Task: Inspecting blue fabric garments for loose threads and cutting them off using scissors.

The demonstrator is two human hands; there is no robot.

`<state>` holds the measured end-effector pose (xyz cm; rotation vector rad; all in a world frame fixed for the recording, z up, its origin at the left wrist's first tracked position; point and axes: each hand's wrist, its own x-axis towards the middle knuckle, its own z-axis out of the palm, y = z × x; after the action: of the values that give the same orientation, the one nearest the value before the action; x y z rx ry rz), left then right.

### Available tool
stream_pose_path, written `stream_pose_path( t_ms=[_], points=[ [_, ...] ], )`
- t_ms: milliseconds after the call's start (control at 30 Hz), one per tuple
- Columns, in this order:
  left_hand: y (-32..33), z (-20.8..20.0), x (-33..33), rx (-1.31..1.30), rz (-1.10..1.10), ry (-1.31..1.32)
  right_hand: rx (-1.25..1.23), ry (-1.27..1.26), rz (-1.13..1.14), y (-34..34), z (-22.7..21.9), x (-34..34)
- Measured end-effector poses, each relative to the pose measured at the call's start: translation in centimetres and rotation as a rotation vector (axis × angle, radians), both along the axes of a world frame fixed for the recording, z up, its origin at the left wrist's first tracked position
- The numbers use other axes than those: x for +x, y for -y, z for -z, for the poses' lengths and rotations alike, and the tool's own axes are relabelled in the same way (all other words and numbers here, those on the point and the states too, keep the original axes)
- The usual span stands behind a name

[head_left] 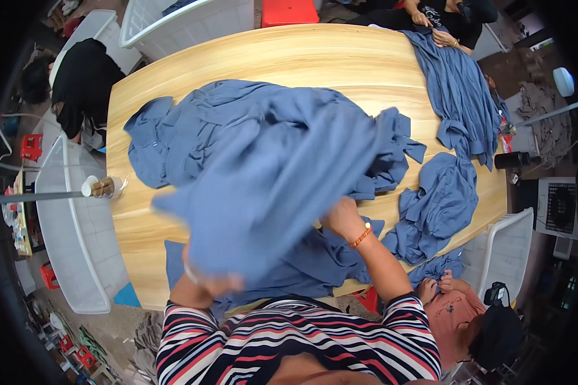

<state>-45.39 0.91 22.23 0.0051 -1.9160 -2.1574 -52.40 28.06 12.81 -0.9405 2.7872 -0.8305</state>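
A blue shirt (263,186), blurred by motion, is lifted above the table in front of me. My left hand (219,282) is closed on its lower left edge, its fingers smeared. My right hand (342,219) is closed at the shirt's right edge, with the fingertips partly hidden by cloth. Beneath the raised shirt, more blue garments (308,263) lie along the table's near edge. Behind it spreads a rumpled pile of blue shirts (205,115), a collar showing at its left end.
The wooden table (263,54) also bears a crumpled blue garment (433,202) at right. Co-workers handle blue garments at the far right and near right; another person (87,83) bends at far left. White bins (77,256) flank the table. A cup (103,187) is at its left edge.
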Motion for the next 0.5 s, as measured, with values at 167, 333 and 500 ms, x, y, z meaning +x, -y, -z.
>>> stream_pose_path(
  t_ms=[167, 333, 500],
  points=[
    [2.2, -6.6, 10.0, -0.168, -0.023, 0.008, -0.17, 0.003, 0.133, -0.8, 1.7, -1.3],
    [3.9, -9.0, 19.4, -0.221, -0.245, 0.053, -0.121, 0.176, 0.273, -5.2, -1.2, 2.0],
    [5.2, -7.7, 26.6, -0.263, -0.464, 0.13, 0.019, 0.187, 0.139, -10.3, -6.7, 9.6]
  ],
)
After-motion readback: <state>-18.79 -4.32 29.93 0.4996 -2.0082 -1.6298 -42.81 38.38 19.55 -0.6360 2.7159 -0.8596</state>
